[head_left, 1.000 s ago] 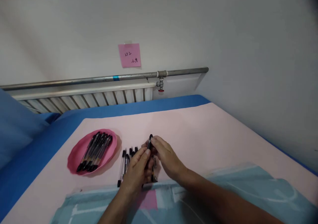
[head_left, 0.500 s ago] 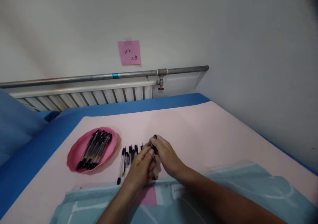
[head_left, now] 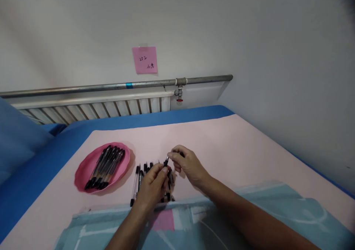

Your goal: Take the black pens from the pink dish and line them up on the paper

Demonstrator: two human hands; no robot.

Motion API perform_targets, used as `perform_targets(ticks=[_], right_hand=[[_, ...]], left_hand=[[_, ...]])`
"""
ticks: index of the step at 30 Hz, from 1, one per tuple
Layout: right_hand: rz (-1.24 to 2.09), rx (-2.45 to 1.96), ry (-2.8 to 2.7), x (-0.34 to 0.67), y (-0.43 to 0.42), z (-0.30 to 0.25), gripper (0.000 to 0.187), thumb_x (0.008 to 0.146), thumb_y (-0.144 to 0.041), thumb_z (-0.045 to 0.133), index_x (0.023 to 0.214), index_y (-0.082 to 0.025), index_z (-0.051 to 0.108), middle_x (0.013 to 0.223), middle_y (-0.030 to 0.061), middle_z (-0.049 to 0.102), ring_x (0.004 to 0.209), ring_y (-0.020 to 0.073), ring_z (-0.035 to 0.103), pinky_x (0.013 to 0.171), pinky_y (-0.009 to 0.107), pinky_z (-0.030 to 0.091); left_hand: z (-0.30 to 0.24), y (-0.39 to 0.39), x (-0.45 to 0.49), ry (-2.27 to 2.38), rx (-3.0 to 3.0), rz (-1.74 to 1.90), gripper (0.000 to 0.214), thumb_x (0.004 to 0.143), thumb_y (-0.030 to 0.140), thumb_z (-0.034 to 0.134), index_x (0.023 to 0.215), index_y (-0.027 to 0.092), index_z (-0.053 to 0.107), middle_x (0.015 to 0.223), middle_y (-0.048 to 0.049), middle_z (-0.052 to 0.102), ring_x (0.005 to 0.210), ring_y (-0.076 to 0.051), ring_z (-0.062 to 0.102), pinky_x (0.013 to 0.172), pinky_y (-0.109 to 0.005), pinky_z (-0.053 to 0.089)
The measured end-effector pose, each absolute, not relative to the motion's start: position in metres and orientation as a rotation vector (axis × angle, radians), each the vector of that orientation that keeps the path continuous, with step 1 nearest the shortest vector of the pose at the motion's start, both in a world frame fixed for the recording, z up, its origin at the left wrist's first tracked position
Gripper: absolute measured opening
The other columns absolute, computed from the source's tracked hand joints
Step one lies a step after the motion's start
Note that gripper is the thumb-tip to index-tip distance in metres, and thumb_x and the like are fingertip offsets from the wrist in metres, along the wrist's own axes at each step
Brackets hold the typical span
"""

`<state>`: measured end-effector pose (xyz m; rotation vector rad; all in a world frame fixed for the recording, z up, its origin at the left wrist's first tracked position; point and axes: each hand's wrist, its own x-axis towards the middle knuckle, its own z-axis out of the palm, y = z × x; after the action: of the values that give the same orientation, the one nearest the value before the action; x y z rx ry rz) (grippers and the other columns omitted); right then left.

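My left hand [head_left: 152,185] is closed around a gel pen [head_left: 165,163] with its metal tip pointing up. The pen's lower part is hidden by the fingers. My right hand [head_left: 186,162] is pinched close to that tip, and a black pen cap [head_left: 182,154] shows between its curled fingers. Whether the right fingertips touch the tip cannot be made out. Under and beside my left hand lies a row of pens [head_left: 135,185] with clear barrels and black ends, partly covered by the hand.
To the left stands a pink scalloped dish [head_left: 80,172] holding several capped pens [head_left: 107,166]. A pale pink sheet [head_left: 216,142] covers the blue surface [head_left: 166,115]. Teal patterned cloth [head_left: 266,202] lies along the near edge. A radiator [head_left: 105,109] and pipe [head_left: 105,87] run behind.
My right hand has drawn slightly up and right from my left. The pen tip is now exposed, and the black cap has come away with my right hand.
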<state>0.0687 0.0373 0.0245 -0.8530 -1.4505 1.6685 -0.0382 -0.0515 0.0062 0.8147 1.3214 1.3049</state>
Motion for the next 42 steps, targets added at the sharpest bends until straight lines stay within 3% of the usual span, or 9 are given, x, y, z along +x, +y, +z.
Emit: perform_targets(ticks=[6,12,21,25,30,36,42], right_hand=[[1.637,-0.92,-1.488,0.065,0.028,0.025,0.016,0.069,-0.032,0.06,0.065,-0.017,0.056,0.044,-0.0069,0.043,0.042,0.0081,0.039,0.044,0.023,0.032],[1.61,-0.91,-1.508,0.066,0.028,0.023,0.015,0.066,-0.03,0.064,0.064,-0.017,0.057,0.047,-0.0061,0.047,0.045,0.0085,0.042,0.046,0.023,0.032],[1.944,-0.742,-1.277,0.065,0.028,0.029,0.016,0.063,-0.027,0.068,0.066,-0.015,0.058,0.049,-0.0064,0.045,0.044,0.0059,0.039,0.044,0.021,0.03],[2.009,-0.75,-1.228,0.064,0.027,0.029,0.021,0.064,-0.03,0.068,0.075,-0.015,0.06,0.051,-0.0063,0.045,0.042,0.0044,0.035,0.04,0.019,0.027],[1.835,-0.84,-1.321,0.063,0.026,0.026,0.021,0.062,-0.03,0.07,0.065,-0.015,0.055,0.048,-0.0067,0.044,0.042,0.005,0.037,0.041,0.019,0.028],[2.041,-0.742,-1.225,0.063,0.026,0.028,0.02,0.063,-0.029,0.068,0.073,-0.014,0.06,0.051,-0.0057,0.046,0.041,0.0034,0.033,0.039,0.019,0.023],[1.915,-0.793,-1.28,0.064,0.028,0.025,0.02,0.061,-0.029,0.071,0.064,-0.015,0.056,0.047,-0.0071,0.044,0.041,0.0045,0.037,0.04,0.02,0.026]], left_hand=[[-0.001,-0.05,-0.037,1.384,0.842,1.415,0.03,0.069,0.047,0.061,0.076,0.018,0.058,0.053,0.0056,0.043,0.047,-0.008,0.037,0.045,-0.018,0.029],[0.0,-0.051,-0.037,1.381,0.831,1.447,0.03,0.068,0.045,0.062,0.08,0.018,0.06,0.058,0.0035,0.049,0.052,-0.009,0.042,0.047,-0.019,0.032],[0.013,-0.057,-0.037,1.166,0.597,1.262,0.026,0.074,0.045,0.057,0.079,0.021,0.05,0.046,0.0115,0.031,0.032,-0.001,0.018,0.032,-0.013,0.01],[0.015,-0.057,-0.037,1.157,0.571,1.283,0.028,0.074,0.046,0.058,0.077,0.02,0.048,0.046,0.0117,0.031,0.032,-0.001,0.02,0.032,-0.012,0.011],[0.017,-0.056,-0.037,1.215,0.639,1.272,0.031,0.071,0.048,0.059,0.078,0.019,0.05,0.045,0.0115,0.032,0.033,-0.001,0.021,0.033,-0.012,0.014],[0.016,-0.057,-0.038,1.193,0.603,1.27,0.028,0.073,0.046,0.058,0.076,0.02,0.047,0.045,0.0118,0.032,0.032,-0.001,0.021,0.032,-0.013,0.013],[0.015,-0.057,-0.038,1.204,0.645,1.266,0.029,0.072,0.047,0.058,0.078,0.02,0.049,0.045,0.0116,0.033,0.032,-0.001,0.022,0.033,-0.013,0.013]])
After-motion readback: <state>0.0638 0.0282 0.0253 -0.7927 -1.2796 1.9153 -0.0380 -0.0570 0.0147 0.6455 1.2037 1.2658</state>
